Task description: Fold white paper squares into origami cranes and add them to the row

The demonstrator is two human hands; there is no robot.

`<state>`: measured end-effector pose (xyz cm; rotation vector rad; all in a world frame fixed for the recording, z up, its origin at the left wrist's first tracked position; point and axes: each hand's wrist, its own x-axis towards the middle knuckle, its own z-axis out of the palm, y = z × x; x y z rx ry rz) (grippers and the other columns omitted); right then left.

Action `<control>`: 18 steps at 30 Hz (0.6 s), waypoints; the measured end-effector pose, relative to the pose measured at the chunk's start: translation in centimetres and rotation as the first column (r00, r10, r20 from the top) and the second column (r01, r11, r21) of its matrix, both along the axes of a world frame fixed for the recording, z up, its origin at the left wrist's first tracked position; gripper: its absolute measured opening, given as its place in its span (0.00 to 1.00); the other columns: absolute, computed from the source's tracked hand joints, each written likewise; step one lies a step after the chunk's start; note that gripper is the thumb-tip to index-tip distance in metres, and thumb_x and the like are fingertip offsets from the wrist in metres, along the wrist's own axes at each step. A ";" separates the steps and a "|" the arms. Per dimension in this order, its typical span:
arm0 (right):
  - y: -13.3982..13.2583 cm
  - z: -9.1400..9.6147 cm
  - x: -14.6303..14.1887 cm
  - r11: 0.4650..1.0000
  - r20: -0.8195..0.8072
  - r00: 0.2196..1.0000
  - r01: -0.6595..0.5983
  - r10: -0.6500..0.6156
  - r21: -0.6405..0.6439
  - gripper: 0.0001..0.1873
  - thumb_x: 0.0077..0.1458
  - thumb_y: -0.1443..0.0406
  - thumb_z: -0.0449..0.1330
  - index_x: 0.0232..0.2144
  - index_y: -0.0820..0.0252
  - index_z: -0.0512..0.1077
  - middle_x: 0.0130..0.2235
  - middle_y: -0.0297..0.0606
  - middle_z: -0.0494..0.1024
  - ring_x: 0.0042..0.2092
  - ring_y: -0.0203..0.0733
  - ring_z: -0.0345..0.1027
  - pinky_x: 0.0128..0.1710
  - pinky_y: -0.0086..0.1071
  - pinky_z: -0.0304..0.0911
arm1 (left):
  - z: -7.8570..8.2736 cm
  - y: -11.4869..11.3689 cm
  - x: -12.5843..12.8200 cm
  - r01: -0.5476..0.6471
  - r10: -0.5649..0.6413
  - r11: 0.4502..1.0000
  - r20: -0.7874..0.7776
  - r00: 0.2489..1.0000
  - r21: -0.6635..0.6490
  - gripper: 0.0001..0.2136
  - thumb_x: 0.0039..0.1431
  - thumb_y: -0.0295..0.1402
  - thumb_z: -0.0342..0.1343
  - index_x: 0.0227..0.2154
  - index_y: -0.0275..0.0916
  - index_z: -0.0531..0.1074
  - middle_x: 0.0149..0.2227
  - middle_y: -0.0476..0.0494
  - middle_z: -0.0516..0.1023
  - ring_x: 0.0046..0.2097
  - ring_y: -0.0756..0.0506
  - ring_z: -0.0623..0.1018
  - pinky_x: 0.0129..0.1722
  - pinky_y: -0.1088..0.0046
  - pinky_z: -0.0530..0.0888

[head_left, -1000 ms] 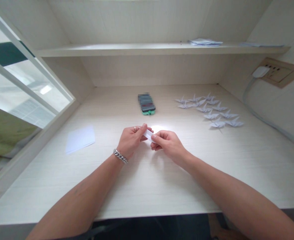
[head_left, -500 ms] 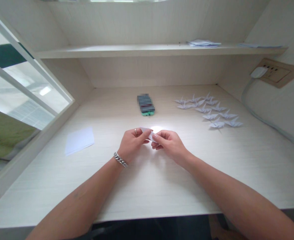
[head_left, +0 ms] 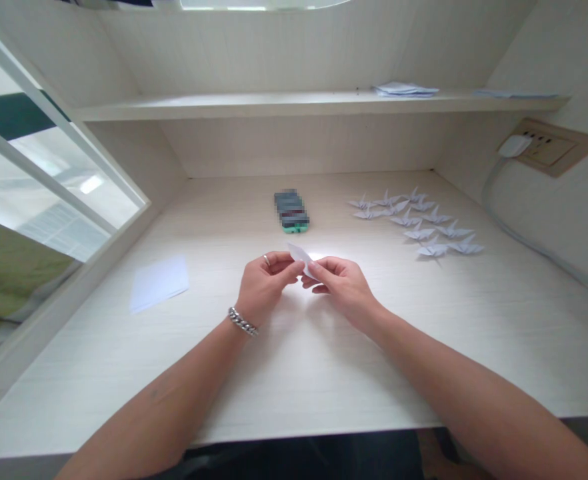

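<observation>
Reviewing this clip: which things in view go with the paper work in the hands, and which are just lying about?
In hand: small folded paper, pinched between left hand and right hand; probably related are the paper cranes and the blank sheet on the desk.

Lying about: phone, wall plug with its cable, papers on the shelf.

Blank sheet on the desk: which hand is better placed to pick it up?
Left, most likely. The blank sheet lies to the left of the left hand, with bare desk between; the right hand would have to cross over it. Both hands pinch the small folded paper.
</observation>
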<state>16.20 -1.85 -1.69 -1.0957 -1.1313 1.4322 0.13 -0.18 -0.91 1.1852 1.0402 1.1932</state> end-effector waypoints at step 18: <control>0.5 -0.3 0.2 0.988 -0.004 0.994 0.109 -0.110 0.106 0.14 0.41 0.61 0.69 0.29 0.61 0.72 0.28 0.32 0.76 0.30 0.36 0.70 0.27 0.29 0.67 | -0.2 -0.6 0.6 -0.057 0.058 0.997 -0.019 0.998 0.055 0.15 0.38 0.29 0.71 0.30 0.34 0.73 0.28 0.45 0.81 0.31 0.48 0.80 0.33 0.74 0.77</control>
